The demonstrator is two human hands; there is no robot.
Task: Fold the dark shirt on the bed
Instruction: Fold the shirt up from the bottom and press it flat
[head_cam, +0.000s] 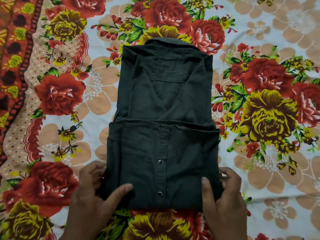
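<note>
The dark shirt point(164, 101) lies flat in the middle of the bed, collar at the far end, both sides folded inward. Its lower part is folded up over itself, showing the button placket with two shiny snaps. My left hand point(93, 196) grips the near left corner of that folded part, thumb on top of the cloth and fingers curled around the edge. My right hand point(223, 196) holds the near right corner the same way, thumb pressed on top.
A floral bedsheet point(259, 118) with red and yellow roses covers the bed on every side of the shirt. A red patterned border point(15, 66) runs along the far left.
</note>
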